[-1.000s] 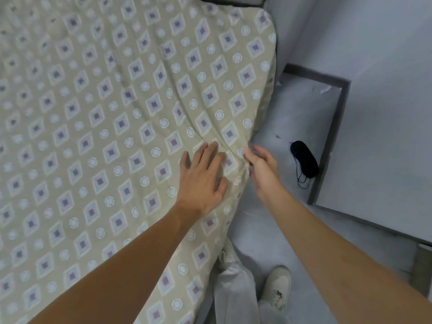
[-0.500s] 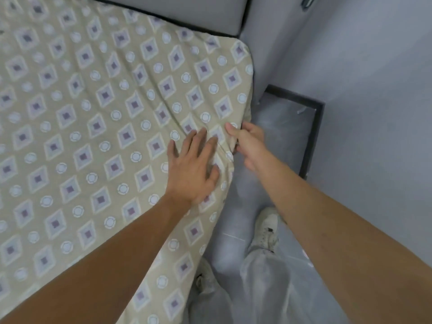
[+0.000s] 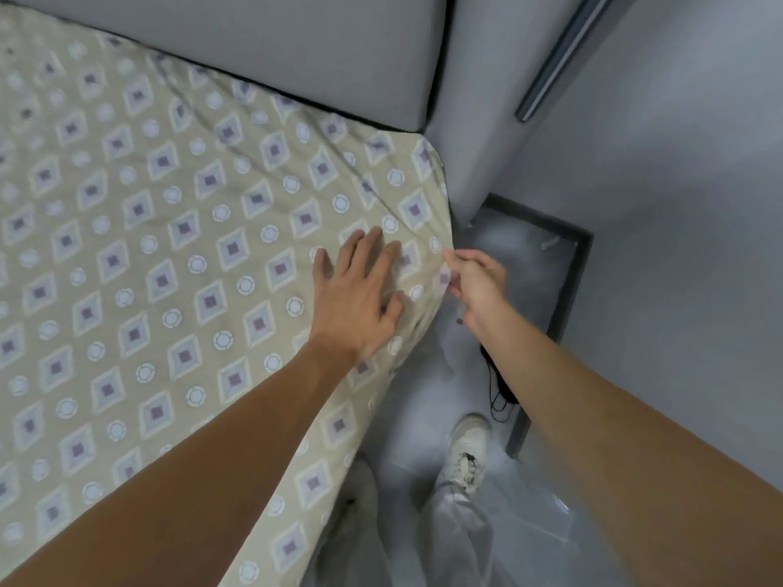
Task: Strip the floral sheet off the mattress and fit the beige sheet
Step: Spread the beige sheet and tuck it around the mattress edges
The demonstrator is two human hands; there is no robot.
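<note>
Pinching the patterned sheet (image 3: 178,256) at the mattress's side edge, my right grip (image 3: 476,286) is nearer the corner, which lies just beyond it; my left grip (image 3: 360,298) presses flat, fingers spread, just beside.

Right hand (image 3: 476,286) shifted from flat touch beside mattress edge to pinching beige sheet (image 3: 169,264) at side; fresh creases fan toward corner; black cord (image 3: 498,400) back in view.
</note>
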